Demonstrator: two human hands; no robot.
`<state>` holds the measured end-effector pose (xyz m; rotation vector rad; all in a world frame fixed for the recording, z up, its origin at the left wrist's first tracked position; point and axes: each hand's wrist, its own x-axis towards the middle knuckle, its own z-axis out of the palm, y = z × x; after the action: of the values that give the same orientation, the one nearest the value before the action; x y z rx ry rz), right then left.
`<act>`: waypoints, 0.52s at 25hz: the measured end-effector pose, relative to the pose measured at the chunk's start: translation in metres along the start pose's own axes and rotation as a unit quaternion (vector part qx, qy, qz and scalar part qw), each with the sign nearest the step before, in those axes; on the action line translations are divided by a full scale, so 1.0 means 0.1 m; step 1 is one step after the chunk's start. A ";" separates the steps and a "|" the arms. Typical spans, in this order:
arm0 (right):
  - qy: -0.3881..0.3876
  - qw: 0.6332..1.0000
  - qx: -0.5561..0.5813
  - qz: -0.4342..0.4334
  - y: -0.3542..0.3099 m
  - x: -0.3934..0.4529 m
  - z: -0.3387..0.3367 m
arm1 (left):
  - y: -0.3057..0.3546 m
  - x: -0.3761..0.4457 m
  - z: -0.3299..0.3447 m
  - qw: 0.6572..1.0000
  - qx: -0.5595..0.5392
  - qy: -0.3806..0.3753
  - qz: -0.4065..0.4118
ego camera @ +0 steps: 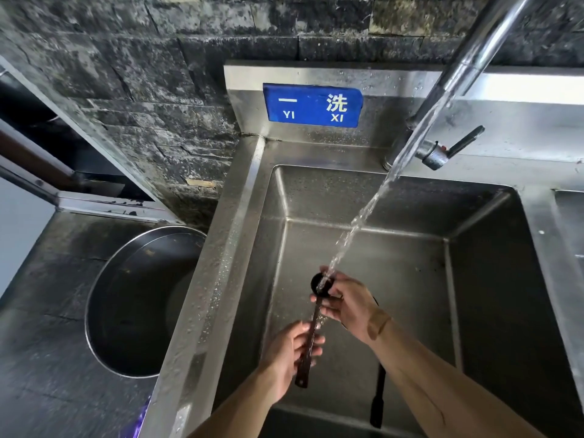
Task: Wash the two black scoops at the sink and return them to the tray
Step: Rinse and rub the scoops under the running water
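Note:
A long-handled black scoop [311,339] is held over the steel sink [474,279] under running water. My left hand [292,352] grips its handle low down. My right hand [347,306] closes around its round cup, where the stream lands. A second black scoop [379,396] lies on the sink floor under my right forearm; only its handle shows. The tray is out of view.
The faucet [467,67] reaches in from the upper right, its lever [455,147] beside it. A blue sign [313,104] sits on the backsplash. A large metal basin [139,298] stands on the dark floor left of the sink. A second sink basin [568,222] lies at the right edge.

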<state>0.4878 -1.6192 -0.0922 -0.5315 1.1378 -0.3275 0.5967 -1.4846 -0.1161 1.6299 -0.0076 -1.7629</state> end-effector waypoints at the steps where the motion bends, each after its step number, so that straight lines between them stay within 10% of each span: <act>1: 0.003 1.000 0.008 0.013 0.07 -0.01 -0.01 | -0.07 -0.01 -0.02 1.000 0.008 0.004 -0.008; 7: 0.005 0.992 0.100 0.078 0.34 -0.01 0.05 | -0.30 -0.13 -0.04 0.998 0.043 0.025 -0.024; 13: -0.015 0.986 0.165 0.037 0.18 -0.03 0.18 | -0.09 -0.19 0.13 0.970 0.185 0.084 0.131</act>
<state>0.5028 -1.5981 -0.0941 -0.2024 1.0450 -0.4326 0.5796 -1.4748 -0.1010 1.9361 -0.4768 -1.4764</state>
